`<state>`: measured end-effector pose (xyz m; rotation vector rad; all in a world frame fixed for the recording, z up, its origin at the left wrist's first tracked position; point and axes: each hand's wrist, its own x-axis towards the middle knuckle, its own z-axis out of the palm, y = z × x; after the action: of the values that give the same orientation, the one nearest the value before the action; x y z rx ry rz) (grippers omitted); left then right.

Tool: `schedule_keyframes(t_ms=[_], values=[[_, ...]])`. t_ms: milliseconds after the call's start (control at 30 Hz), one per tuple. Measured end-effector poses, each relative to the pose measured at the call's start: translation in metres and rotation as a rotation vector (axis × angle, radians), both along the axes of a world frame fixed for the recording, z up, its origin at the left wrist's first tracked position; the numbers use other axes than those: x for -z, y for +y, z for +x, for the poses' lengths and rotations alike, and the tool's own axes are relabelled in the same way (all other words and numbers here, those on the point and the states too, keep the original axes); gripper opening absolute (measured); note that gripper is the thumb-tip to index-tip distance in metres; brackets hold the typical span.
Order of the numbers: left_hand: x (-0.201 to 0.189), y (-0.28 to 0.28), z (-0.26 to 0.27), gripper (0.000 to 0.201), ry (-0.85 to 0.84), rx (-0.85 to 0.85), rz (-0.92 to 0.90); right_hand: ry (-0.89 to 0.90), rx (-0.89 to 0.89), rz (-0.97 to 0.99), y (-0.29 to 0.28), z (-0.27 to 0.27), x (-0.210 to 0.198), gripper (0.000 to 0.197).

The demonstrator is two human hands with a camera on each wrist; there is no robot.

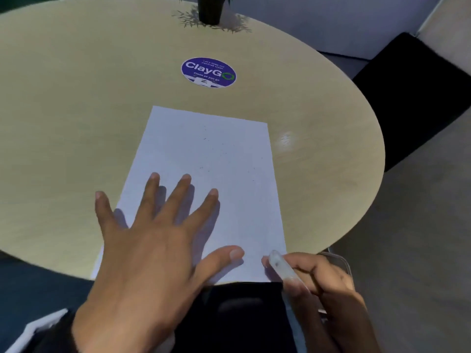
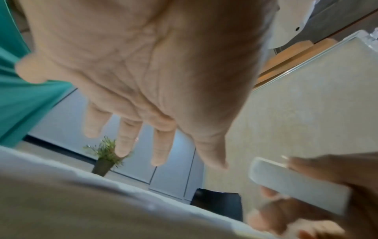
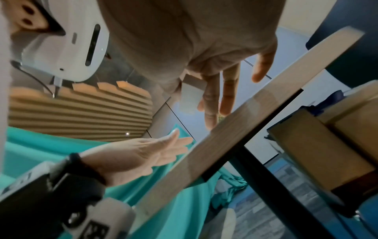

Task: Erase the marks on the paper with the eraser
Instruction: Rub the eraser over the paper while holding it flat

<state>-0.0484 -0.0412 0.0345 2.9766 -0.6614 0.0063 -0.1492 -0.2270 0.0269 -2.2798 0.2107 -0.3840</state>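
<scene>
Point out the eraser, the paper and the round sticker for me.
eraser (image 1: pixel 280 267), head view, middle of its white body in the right hand.
paper (image 1: pixel 229 159), head view, bare upper middle of the sheet.
ClayGo sticker (image 1: pixel 208 72), head view, centre of the blue disc.

Plant pot (image 1: pixel 210 10): we see its top cut off. Eraser (image 1: pixel 280 266): blurred, its rear hidden within right hand (image 1: pixel 323 284).

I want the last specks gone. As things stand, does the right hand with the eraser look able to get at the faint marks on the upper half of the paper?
Probably yes. The right hand holds the eraser at the paper's near right corner; the left hand lies lower left, leaving the marks unobstructed.
</scene>
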Motion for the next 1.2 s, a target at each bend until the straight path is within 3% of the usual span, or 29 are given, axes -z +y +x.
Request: schedule_keyframes(t_ms=[67, 133, 200, 367, 600, 767, 867, 1000, 1200], values=[[0.003, -0.012, -0.009, 0.073, 0.098, 0.006, -0.011, 0.079, 0.025, 0.142, -0.009, 0.005, -0.012, 0.042], [0.009, -0.017, -0.009, 0.078, 0.181, -0.002, -0.02, 0.044, -0.012, 0.196, -0.024, 0.018, -0.028, 0.028], [0.01, -0.018, -0.001, 0.084, 0.209, 0.006, -0.035, 0.008, -0.11, 0.045, -0.036, 0.035, -0.044, 0.011], [0.012, -0.009, 0.026, 0.085, 0.133, 0.053, -0.06, 0.177, -0.329, -0.346, -0.054, 0.063, -0.038, 0.025], [0.016, -0.003, 0.011, 0.069, 0.06, -0.017, -0.057, 0.28, -0.332, -0.482, -0.033, 0.066, -0.031, 0.036], [0.029, -0.009, -0.005, 0.085, 0.063, -0.078, -0.102, 0.416, -0.353, -0.353, -0.005, 0.059, -0.042, 0.026], [0.034, -0.003, -0.007, 0.103, 0.073, -0.08, -0.122, 0.278, -0.293, -0.309, -0.011, 0.066, -0.058, 0.031], [0.03, 0.01, 0.0, 0.098, 0.076, -0.069, -0.134, 0.244, -0.361, -0.393, 0.0, 0.08, -0.068, 0.023], [0.031, 0.009, 0.005, 0.082, 0.085, 0.0, -0.141, 0.384, -0.49, -0.659, 0.034, 0.074, -0.052, 0.025]])
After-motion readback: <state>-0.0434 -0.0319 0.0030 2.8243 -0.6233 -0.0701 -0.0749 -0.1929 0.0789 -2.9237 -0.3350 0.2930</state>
